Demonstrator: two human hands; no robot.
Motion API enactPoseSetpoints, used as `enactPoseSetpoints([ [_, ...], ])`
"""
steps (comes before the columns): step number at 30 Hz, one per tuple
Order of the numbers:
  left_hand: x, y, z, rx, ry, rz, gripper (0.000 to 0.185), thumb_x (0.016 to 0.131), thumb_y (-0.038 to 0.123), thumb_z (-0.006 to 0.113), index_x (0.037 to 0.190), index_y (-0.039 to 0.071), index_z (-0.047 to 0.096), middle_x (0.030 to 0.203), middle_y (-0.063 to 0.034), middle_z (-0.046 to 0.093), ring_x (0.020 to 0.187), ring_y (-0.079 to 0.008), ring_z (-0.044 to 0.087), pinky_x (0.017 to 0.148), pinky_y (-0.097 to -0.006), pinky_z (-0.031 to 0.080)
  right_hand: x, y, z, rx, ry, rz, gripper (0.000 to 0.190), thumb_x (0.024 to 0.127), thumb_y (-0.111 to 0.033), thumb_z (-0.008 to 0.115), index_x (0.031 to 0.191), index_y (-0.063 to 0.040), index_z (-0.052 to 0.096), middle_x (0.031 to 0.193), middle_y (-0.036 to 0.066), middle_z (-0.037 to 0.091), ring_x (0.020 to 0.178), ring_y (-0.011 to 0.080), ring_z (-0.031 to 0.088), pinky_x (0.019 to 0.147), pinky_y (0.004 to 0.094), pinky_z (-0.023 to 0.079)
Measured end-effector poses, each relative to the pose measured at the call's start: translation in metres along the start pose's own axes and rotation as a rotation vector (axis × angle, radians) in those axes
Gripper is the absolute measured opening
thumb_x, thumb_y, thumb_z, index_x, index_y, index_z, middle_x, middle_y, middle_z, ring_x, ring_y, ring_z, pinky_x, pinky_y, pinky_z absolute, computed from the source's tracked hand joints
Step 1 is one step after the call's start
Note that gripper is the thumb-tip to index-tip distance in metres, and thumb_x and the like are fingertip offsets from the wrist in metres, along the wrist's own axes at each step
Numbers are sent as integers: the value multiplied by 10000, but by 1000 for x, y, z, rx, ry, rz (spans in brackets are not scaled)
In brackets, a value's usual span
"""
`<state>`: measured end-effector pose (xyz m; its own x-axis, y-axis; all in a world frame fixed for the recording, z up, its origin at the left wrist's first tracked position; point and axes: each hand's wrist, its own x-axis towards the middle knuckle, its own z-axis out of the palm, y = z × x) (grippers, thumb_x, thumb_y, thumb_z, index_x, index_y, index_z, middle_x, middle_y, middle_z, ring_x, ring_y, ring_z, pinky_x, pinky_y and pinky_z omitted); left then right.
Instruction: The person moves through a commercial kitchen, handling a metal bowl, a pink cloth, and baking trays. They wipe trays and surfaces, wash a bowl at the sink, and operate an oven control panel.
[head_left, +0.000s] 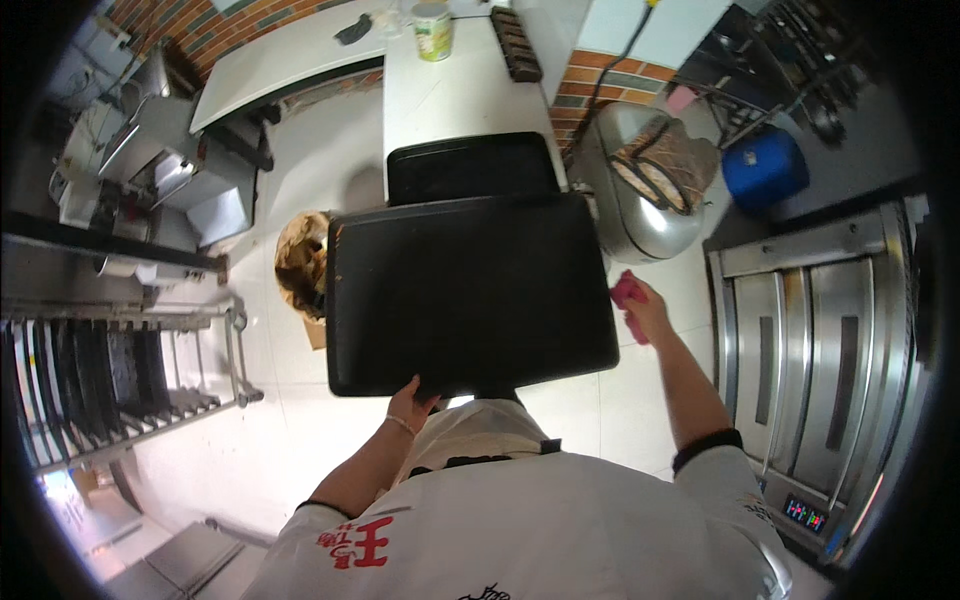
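A large black baking tray (469, 300) lies flat in front of my body. My left hand (411, 406) grips its near edge, with the thumb on top and the fingers beneath. Beside the tray's right edge, my right hand (646, 309) holds a crumpled pink cloth (628, 294); whether the cloth touches the rim, I cannot tell. Beyond the large tray, a second black tray (472, 169) shows partly, its near part hidden. It rests on the end of a white counter (457, 97).
Left of the tray stands a bin lined with brown paper (300, 262). A rack of trays (97, 375) is farther left. At right are a metal appliance (637, 225) bearing oven mitts (660, 165), a blue drum (765, 169) and a deck oven (817, 360). A can (432, 34) stands on the counter.
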<state>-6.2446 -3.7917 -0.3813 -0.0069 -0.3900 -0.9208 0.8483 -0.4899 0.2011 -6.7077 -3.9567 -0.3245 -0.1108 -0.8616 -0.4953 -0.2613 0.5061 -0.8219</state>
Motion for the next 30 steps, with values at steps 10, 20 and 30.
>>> enactPoseSetpoints([
  [10,-10,5,-2,709,-200,-199,368,886,331,583,1063,12,541,1032,-144,621,976,-248,607,834,-353,519,-155,66,-23,79,69,358,295,809,-32,544,1101,-64,575,750,47,617,494,108,516,406,250,426],
  [20,-14,25,-60,857,-115,-220,281,880,220,573,1082,36,505,1054,-161,620,905,-296,629,768,-413,538,-298,141,25,480,112,529,234,914,-237,517,997,-24,566,755,64,604,500,134,531,421,279,451],
  [30,-19,-44,61,1413,-411,89,243,888,259,565,1009,49,549,963,-80,638,857,-184,625,719,-338,524,-400,287,23,402,318,437,272,884,-217,529,1052,-7,568,821,76,631,603,149,577,563,267,487],
])
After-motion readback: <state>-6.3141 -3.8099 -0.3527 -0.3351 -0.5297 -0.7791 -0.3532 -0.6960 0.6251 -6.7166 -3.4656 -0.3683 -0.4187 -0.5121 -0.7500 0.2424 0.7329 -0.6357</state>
